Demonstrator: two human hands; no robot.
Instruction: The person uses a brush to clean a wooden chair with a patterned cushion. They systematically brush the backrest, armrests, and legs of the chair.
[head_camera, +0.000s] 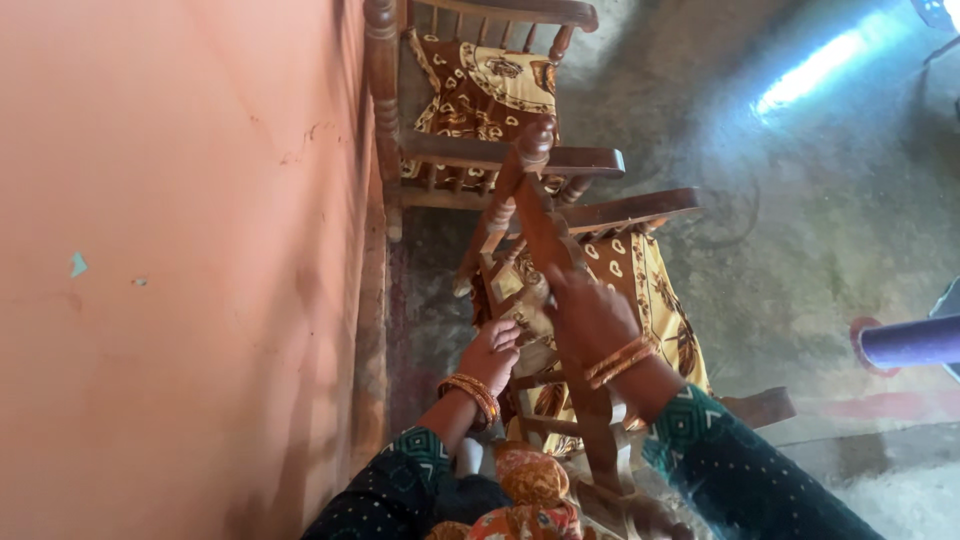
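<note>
- Near wooden chair (560, 250): beside the pink wall (180, 250), cushion cover (640, 290) patterned brown and yellow.
- Left hand (492, 355): fingers curled on the cover's edge at the backrest.
- Right hand (590, 315): fingers closed over the top rail.
- Second chair (480, 90): just behind.

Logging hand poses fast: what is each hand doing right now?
Left hand: fingers curled, closed on the patterned cushion edge of the near wooden chair.
Right hand: resting on the chair's back rail; grip cannot be told.
</note>
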